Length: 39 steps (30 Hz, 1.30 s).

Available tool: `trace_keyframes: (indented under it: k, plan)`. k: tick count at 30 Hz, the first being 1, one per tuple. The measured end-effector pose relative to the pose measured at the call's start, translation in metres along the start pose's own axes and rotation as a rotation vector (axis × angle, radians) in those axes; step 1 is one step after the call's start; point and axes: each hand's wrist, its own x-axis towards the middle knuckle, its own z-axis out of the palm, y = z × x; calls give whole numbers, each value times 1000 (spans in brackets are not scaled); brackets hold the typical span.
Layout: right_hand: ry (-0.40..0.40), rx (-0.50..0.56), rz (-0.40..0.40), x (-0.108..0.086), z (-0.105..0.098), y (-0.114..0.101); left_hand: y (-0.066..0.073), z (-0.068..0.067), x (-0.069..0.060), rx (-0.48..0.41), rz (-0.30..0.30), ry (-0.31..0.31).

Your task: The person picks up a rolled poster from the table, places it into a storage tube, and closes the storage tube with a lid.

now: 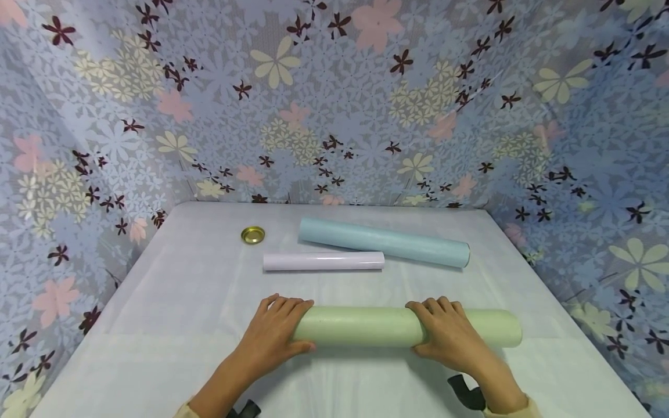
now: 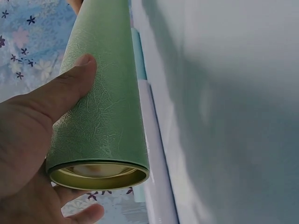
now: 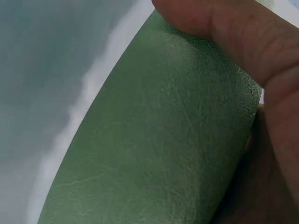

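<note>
Head: we look forward and down from above the near side, far enough back to get most of the counter (image 1: 172, 307), both hands (image 1: 274, 331) and the cloth (image 1: 334, 104). Left wrist: we're close, counter tipped sideways, facing the green tube's (image 1: 360, 327) open end and along its length. Right wrist: nearer, tube filling most of our frame. All three share the tube; head and left wrist share the white roll (image 1: 324, 261).

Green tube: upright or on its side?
On its side: the head view shows the green tube crosswise, gripped by the left hand and right hand.
</note>
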Motion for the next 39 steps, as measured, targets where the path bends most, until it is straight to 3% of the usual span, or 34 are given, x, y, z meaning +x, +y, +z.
trace_keyframes:
  k: [27,34,39]
  plan:
    - [-124,20,22,-9,9,-6,-1,17,-14,-32,-6,-66]
    - [-131,17,15,-9,9,-6,-1,19,-15,-31,-5,-50]
    - [-177,46,29,-8,7,-5,-1,18,-15,-42,-17,-83]
